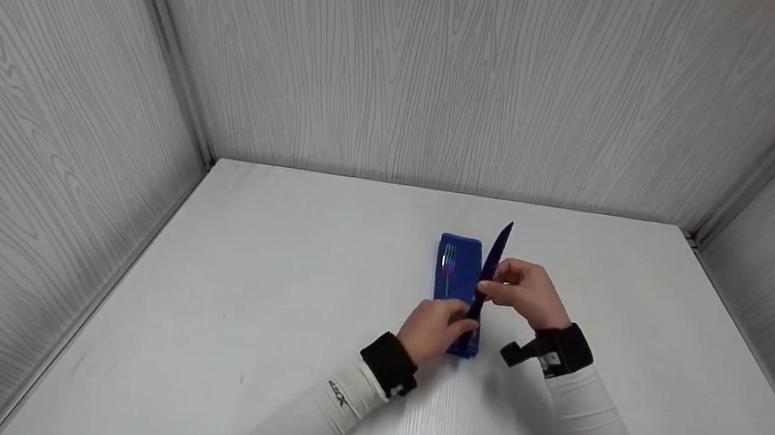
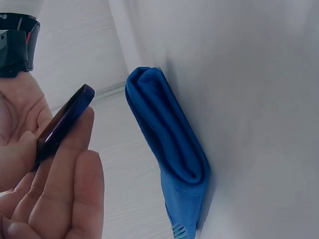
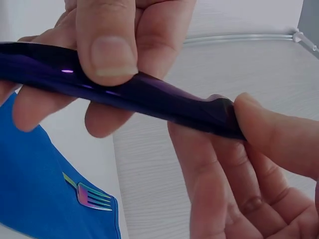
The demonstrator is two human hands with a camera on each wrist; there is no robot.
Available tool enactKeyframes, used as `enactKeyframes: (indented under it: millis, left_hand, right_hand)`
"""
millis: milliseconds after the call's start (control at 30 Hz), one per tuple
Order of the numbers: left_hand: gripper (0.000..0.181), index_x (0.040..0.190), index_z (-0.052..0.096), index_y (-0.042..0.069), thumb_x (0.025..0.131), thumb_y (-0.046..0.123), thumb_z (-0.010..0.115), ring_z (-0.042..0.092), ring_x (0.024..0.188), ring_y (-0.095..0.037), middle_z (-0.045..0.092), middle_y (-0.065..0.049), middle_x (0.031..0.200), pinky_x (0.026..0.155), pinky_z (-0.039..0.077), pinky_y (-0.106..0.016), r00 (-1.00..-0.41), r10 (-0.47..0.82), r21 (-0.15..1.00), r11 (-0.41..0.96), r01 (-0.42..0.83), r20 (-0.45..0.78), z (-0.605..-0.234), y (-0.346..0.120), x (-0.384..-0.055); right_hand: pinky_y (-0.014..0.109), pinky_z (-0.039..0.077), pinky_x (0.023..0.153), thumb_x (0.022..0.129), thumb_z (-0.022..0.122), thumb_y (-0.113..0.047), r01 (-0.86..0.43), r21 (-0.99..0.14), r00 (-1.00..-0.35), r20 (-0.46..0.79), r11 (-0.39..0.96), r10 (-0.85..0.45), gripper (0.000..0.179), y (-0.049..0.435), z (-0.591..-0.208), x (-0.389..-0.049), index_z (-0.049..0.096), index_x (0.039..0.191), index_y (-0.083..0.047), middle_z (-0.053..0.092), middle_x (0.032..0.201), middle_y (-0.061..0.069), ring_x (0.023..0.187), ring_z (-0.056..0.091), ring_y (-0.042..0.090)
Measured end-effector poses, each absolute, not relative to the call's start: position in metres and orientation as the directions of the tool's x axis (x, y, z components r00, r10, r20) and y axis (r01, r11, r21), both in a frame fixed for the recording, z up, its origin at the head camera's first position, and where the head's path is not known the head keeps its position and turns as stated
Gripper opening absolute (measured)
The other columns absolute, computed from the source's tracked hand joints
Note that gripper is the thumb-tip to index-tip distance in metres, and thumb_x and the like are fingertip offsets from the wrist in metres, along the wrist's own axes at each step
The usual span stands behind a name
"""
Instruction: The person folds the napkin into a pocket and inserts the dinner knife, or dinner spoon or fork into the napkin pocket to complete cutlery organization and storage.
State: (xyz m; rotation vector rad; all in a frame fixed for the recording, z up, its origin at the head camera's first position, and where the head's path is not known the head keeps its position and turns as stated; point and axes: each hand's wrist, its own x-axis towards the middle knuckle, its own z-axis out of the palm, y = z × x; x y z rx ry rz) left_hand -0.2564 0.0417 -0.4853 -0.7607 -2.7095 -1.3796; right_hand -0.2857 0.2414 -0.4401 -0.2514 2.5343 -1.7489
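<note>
A dark purple, shiny table knife (image 1: 498,248) is held up at a slant, its pointed blade toward the back. My left hand (image 1: 431,330) pinches the handle near its lower end; in the right wrist view the left thumb lies along the handle (image 3: 159,97). Farther up, my right hand (image 1: 526,294) pinches the knife between thumb and fingers, around where handle meets blade. Beneath lies a folded blue cloth napkin (image 1: 469,253), its thick rolled layers (image 2: 167,124) showing in the left wrist view. On it rests a rainbow-coloured fork (image 1: 449,262), tines toward the back.
The white tabletop (image 1: 260,290) spreads around the napkin. Grey wood-grain panels, a back wall (image 1: 434,75) and side walls (image 1: 23,114), enclose it. Black wrist bands (image 1: 390,363) sit over the white sleeves; a small black arm (image 1: 520,352) juts from the right one.
</note>
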Motion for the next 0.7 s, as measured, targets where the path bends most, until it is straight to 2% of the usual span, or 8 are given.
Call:
enactKeyframes:
  millis: [100, 200, 300, 367, 467, 700]
  left_hand:
    - [0.017, 0.100, 0.077, 0.005, 0.102, 0.021, 0.072, 0.055, 0.069, 0.001, 0.077, -0.001, 0.087, 0.065, 0.048, -0.018, -0.885, 0.420, 0.765, 0.497, 0.410, 0.202, -0.4853, 0.0424, -0.2561]
    - [0.017, 0.101, 0.077, 0.003, 0.102, 0.020, 0.072, 0.055, 0.070, 0.000, 0.076, -0.001, 0.087, 0.065, 0.048, -0.018, -0.888, 0.418, 0.774, 0.494, 0.397, 0.190, -0.4854, 0.0428, -0.2554]
    - [0.017, 0.101, 0.077, 0.003, 0.101, 0.019, 0.073, 0.056, 0.071, 0.000, 0.076, -0.001, 0.087, 0.066, 0.049, -0.018, -0.888, 0.418, 0.764, 0.503, 0.404, 0.194, -0.4861, 0.0432, -0.2549]
    - [0.017, 0.101, 0.077, 0.003, 0.101, 0.019, 0.073, 0.056, 0.070, 0.000, 0.077, -0.002, 0.087, 0.066, 0.050, -0.018, -0.884, 0.424, 0.756, 0.509, 0.411, 0.195, -0.4867, 0.0435, -0.2547]
    - [0.017, 0.101, 0.077, 0.003, 0.102, 0.019, 0.072, 0.056, 0.070, 0.001, 0.077, -0.003, 0.088, 0.065, 0.050, -0.018, -0.881, 0.437, 0.759, 0.507, 0.408, 0.181, -0.4871, 0.0445, -0.2546]
    - [0.016, 0.099, 0.078, 0.003, 0.101, 0.018, 0.073, 0.056, 0.066, 0.003, 0.078, -0.002, 0.085, 0.061, 0.049, -0.016, -0.870, 0.468, 0.779, 0.484, 0.398, 0.153, -0.4859, 0.0457, -0.2531]
  right_hand:
    - [0.032, 0.061, 0.078, 0.092, 0.081, -0.013, -0.087, -0.925, -0.983, 0.018, 0.370, -0.185, 0.019, 0.2427, -0.4394, -0.2860, 0.063, 0.089, -0.006, 0.072, 0.079, -0.003, 0.080, 0.072, 0.015]
    - [0.030, 0.060, 0.082, 0.096, 0.079, -0.020, -0.080, -0.922, -0.983, 0.010, 0.379, -0.182, 0.021, 0.2444, -0.4375, -0.2859, 0.068, 0.100, -0.003, 0.076, 0.089, 0.002, 0.086, 0.073, 0.015]
    - [0.029, 0.061, 0.085, 0.101, 0.073, -0.028, -0.077, -0.946, -0.991, 0.037, 0.316, -0.129, 0.034, 0.2458, -0.4356, -0.2859, 0.071, 0.115, 0.003, 0.079, 0.099, 0.007, 0.090, 0.075, 0.014]
    - [0.030, 0.061, 0.086, 0.105, 0.069, -0.031, -0.081, -0.965, -0.995, 0.062, 0.251, -0.083, 0.040, 0.2460, -0.4347, -0.2861, 0.071, 0.120, 0.006, 0.079, 0.100, 0.007, 0.089, 0.076, 0.013]
    - [0.028, 0.062, 0.084, 0.106, 0.066, -0.030, -0.093, -0.977, -0.995, 0.088, 0.193, -0.037, 0.039, 0.2451, -0.4337, -0.2858, 0.072, 0.119, 0.007, 0.079, 0.094, 0.001, 0.085, 0.076, 0.012]
    - [0.024, 0.060, 0.079, 0.105, 0.068, -0.023, -0.088, -0.974, -0.996, 0.085, 0.211, -0.024, 0.030, 0.2467, -0.4333, -0.2860, 0.072, 0.112, 0.006, 0.076, 0.086, -0.005, 0.078, 0.074, 0.010]
